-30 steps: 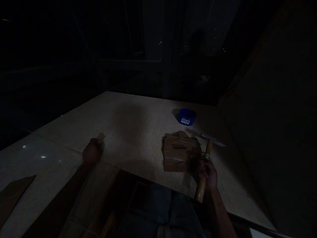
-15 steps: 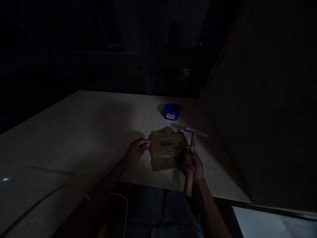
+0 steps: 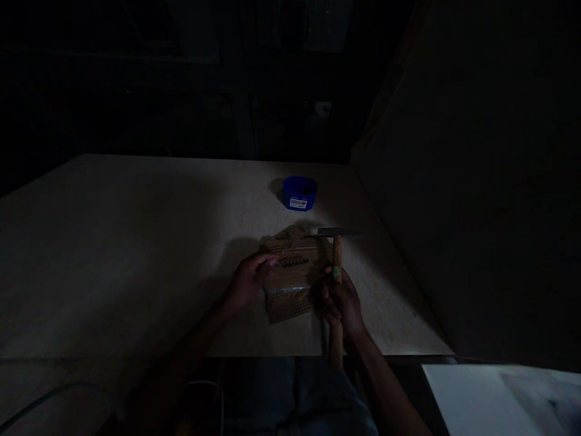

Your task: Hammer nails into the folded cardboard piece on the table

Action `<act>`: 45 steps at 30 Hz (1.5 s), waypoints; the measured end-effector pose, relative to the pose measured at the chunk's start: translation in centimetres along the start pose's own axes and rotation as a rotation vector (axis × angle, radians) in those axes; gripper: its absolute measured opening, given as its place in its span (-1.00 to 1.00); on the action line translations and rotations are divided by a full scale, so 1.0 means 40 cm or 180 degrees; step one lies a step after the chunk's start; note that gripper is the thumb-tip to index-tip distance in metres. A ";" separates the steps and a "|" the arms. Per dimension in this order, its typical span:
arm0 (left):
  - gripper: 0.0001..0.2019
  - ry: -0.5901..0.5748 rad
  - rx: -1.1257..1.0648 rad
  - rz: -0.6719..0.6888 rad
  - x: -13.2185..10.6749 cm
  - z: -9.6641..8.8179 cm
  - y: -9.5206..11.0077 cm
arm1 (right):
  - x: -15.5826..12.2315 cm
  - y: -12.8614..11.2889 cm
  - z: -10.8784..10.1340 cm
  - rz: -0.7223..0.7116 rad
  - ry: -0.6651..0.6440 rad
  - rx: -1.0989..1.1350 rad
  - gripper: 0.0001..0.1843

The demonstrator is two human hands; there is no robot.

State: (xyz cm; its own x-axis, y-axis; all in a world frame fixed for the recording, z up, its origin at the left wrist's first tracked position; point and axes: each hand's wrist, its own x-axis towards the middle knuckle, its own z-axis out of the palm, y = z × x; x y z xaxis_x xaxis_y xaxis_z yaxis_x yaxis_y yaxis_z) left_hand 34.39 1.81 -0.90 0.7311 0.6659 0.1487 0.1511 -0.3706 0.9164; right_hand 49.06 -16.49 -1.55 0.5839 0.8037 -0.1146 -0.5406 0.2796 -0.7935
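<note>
A worn piece of cardboard [image 3: 285,278] lies on the table, with a short row of dark nail-like pieces [image 3: 294,261] standing in it and small holes along its near part. At the left end of that row is my left hand [image 3: 249,280], thumb and fingers pressed together at the cardboard; what they pinch is too small and dark to tell. My right hand [image 3: 345,303] is wrapped around the wooden handle of a hammer [image 3: 337,248], over the cardboard's right side. The hammer's metal head points away from me, and a green spot shows on its handle.
Beyond the cardboard stands a blue plastic tub [image 3: 299,195] with a white label. A dark upright panel [image 3: 454,200] borders the table [image 3: 181,230] on the right. One cable [image 3: 59,390] curves at the lower left. The scene is dim.
My left fingertips have moved over the cardboard to the row's left end. The hammer has turned more upright in my right hand. The view has shifted, so the tub appears further left.
</note>
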 end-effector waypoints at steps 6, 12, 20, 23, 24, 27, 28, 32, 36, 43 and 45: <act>-0.65 -0.0052 -0.0057 0.0010 0.003 0.004 -0.004 | 0.003 -0.005 -0.004 0.0138 0.0025 0.0023 -0.71; -0.69 0.0043 -0.0004 0.0139 0.021 0.009 0.024 | 0.002 -0.005 -0.003 0.0113 -0.0007 -0.0037 -0.74; -0.69 0.0330 -0.0018 -0.0006 0.014 0.011 -0.002 | 0.000 -0.005 -0.004 0.0119 -0.0014 -0.0002 -0.75; -0.73 0.0349 -0.0002 0.0004 -0.004 0.008 -0.013 | -0.001 -0.009 0.001 0.0129 -0.0026 0.0019 -0.76; -0.75 0.0371 -0.0017 -0.0002 -0.010 0.008 -0.018 | -0.001 -0.010 0.002 0.0134 -0.0006 0.0018 -0.76; -0.78 0.0499 -0.0098 -0.0033 -0.024 0.017 -0.034 | -0.001 -0.010 0.004 0.0159 0.0049 -0.0022 -0.75; -0.78 0.0552 -0.0141 -0.0046 -0.027 0.020 -0.039 | 0.000 -0.010 0.005 0.0145 0.0063 -0.0032 -0.75; -0.73 0.0582 -0.0331 -0.0150 -0.028 0.034 -0.047 | 0.000 -0.010 0.006 0.0109 0.0099 -0.0077 -0.74; -0.66 0.0518 -0.0466 -0.0201 -0.027 0.045 -0.048 | -0.002 -0.013 0.011 0.0125 0.0186 -0.0148 -0.73; -0.87 0.0581 0.0050 0.0375 -0.027 0.048 -0.050 | -0.004 -0.016 0.011 0.0153 0.0125 -0.0153 -0.72; -0.89 0.0573 0.0171 0.0515 -0.025 0.045 -0.050 | -0.003 -0.017 0.012 0.0156 0.0115 -0.0135 -0.73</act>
State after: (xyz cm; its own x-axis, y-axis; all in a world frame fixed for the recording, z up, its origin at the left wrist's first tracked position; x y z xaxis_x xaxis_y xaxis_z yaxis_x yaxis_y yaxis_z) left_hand 34.56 0.73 -3.56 0.6191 0.6979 0.3600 0.0805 -0.5124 0.8550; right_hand 49.07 -16.51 -0.73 0.5793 0.7962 -0.1748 -0.5433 0.2173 -0.8110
